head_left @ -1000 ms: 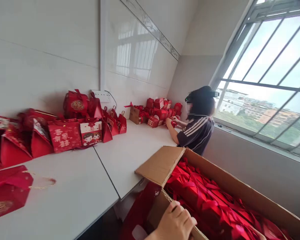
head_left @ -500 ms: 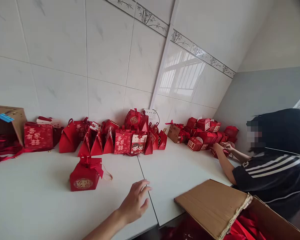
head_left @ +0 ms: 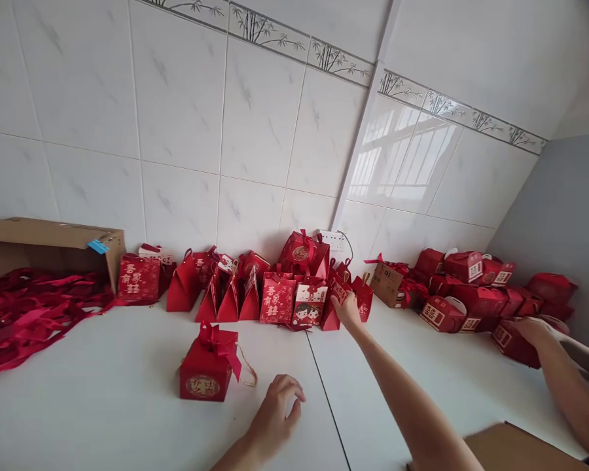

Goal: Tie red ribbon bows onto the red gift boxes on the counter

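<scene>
My left hand (head_left: 279,407) hovers over the white table with its fingers loosely curved, thumb apart, holding nothing. Near it stands a red gift box (head_left: 206,369) with a ribbon bow, gold lettering and a rope handle. My right hand (head_left: 349,313) reaches across to the row by the wall. Its fingers close on a red gift box (head_left: 341,288), which they partly hide. Beside that one stands a gift box with a cartoon couple (head_left: 308,311), and to its left a red box with white characters (head_left: 277,299).
An open cardboard box (head_left: 49,234) spills red ribbons (head_left: 44,307) at the left. At the right, red boxes (head_left: 485,307) are stacked, and a co-worker's hand (head_left: 533,330) rests on one. A cardboard flap (head_left: 515,448) juts in at the lower right.
My right arm has come into view and reached the row of boxes. My left hand has stayed low, its fingers curling more. The view has swung, shifting the scene; the co-worker's head is out of view.
</scene>
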The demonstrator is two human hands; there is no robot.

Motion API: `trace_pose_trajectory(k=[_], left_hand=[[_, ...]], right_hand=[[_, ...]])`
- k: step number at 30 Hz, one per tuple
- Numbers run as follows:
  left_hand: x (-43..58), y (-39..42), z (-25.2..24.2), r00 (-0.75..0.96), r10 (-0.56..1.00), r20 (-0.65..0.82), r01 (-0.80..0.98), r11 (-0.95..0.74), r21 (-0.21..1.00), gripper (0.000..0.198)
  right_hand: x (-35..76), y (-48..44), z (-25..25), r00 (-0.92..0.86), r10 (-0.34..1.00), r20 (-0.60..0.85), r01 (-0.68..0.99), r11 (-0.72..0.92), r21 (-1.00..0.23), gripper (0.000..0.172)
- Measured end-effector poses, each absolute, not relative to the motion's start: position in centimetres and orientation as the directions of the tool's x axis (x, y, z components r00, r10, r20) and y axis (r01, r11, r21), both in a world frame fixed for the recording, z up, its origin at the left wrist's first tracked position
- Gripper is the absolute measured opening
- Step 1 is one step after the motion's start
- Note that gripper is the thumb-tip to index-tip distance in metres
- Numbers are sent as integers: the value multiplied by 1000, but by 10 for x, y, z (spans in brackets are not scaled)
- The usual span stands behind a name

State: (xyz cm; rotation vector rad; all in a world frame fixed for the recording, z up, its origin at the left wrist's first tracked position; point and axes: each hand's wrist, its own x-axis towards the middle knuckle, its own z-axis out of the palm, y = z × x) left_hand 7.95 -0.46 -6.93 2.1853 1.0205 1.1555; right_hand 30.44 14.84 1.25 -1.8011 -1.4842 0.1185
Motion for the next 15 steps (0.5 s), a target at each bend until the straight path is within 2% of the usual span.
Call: trace_pose_trajectory(k=[5,9,12,15], left_hand=[[77,-7,-66,420,752,508,435,-658,614,23],[79,-7,-60,413,728,548,393,-685,614,20],[77,-9,-43,306,734,606,346,-679,648,20],[72,-20,-19,186,750,634,250,-661,708,37]], right_hand=[[307,130,-7,555,748,365,594,-49,-803,28],[306,60,-13,667,617,417,518,19,-855,39],[290,-5,-13,653,600,463,524,84,-848,41],[264,-61,-16,535,674,510,545,187,-818,34]])
